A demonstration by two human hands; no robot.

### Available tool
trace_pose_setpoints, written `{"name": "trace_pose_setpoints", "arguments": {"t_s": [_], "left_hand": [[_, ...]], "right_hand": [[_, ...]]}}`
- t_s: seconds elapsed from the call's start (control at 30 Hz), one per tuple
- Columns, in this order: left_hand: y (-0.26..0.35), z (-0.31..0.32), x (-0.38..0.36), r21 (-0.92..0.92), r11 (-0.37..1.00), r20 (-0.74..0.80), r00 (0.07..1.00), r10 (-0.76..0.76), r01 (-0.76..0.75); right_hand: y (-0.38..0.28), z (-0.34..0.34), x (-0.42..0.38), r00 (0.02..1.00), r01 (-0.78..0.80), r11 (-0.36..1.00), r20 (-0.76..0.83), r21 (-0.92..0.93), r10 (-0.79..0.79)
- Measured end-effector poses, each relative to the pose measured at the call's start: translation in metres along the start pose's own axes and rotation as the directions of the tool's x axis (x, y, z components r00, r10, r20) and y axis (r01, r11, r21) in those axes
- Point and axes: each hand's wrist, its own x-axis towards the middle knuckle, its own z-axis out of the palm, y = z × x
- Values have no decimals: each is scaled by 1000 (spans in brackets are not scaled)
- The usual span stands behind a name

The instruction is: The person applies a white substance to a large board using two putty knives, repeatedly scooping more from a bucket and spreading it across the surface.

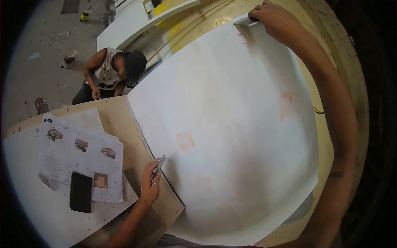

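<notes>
Fingers of my left hand are pinching a knife at the white sheet's near-left edge; right hand fingers are pinching a block at its far edge.

1 large white sheet fills the centre of the frame. 2 hands of the wearer are in view: the left hand at lower centre and the right hand at the top right. Each holds 1 blade: 1 putty knife and 1 scraper, making 2 tools. At lower left lie about 3 printed papers and 1 black sanding block. 1 co-worker crouches at upper left, with 2 cans on the floor nearby.
</notes>
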Motion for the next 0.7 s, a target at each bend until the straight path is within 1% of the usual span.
{"name": "trace_pose_setpoints", "arguments": {"t_s": [0.17,0.23,0.27,0.3,0.33,0.37,0.43,0.53,0.57,0.63,0.7], "left_hand": [[8,-1,3,39,999,-3,999,36,-36],[10,-1,3,62,997,1,999,50,-50],[12,0,2,31,999,-3,1000,27,-27],[13,0,2,1,1000,-7,1000,5,-5],[14,0,2,2,1000,-9,1000,5,-5],[16,-1,2,12,1000,2,1000,-2,2],[18,-2,3,21,1000,11,1000,-5,5],[21,-3,3,16,1000,10,1000,-1,1],[22,-3,3,31,1000,9,1000,0,-1],[19,-2,3,44,999,12,1000,-3,2],[13,-1,0,-15,1000,-10,1000,-8,8]], "right_hand": [[0,6,-2,998,3,1000,-58,27,-1],[0,12,-2,989,33,999,-142,-12,-35],[1,13,0,989,34,999,-143,-13,-36],[0,13,2,994,15,1000,-110,-21,-18],[0,14,3,997,-3,1000,-78,-30,1],[-1,18,2,997,-4,1000,-80,-30,1],[-1,31,-3,972,-36,999,-231,-7,33],[7,49,2,962,-13,999,-274,-41,2],[3,45,1,962,-11,999,-272,-41,-1],[-4,37,-3,970,-56,998,-239,-7,53],[-3,39,-2,973,-39,999,-226,-17,34]]}}
